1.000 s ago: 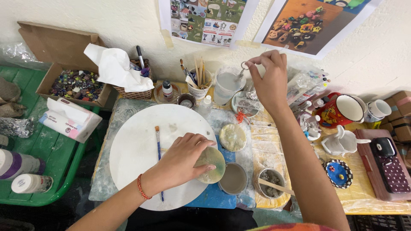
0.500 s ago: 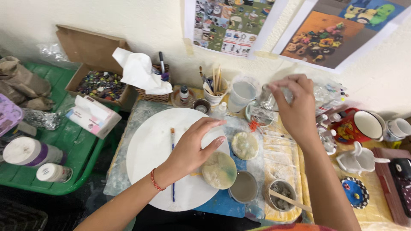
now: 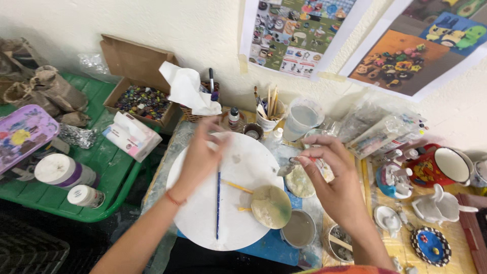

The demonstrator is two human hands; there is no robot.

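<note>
The left hand (image 3: pixel 200 157) hovers open and blurred over the white board (image 3: pixel 243 167), above a blue brush (image 3: pixel 218 203). The right hand (image 3: pixel 332 177) pinches a small tool (image 3: pixel 286 167) near the round disc (image 3: pixel 271 206).

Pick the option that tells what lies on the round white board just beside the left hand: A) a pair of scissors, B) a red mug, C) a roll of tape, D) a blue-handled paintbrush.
D: a blue-handled paintbrush lies lengthwise on the round white board, right next to the left hand; no scissors, mug or tape lie on it.
</note>
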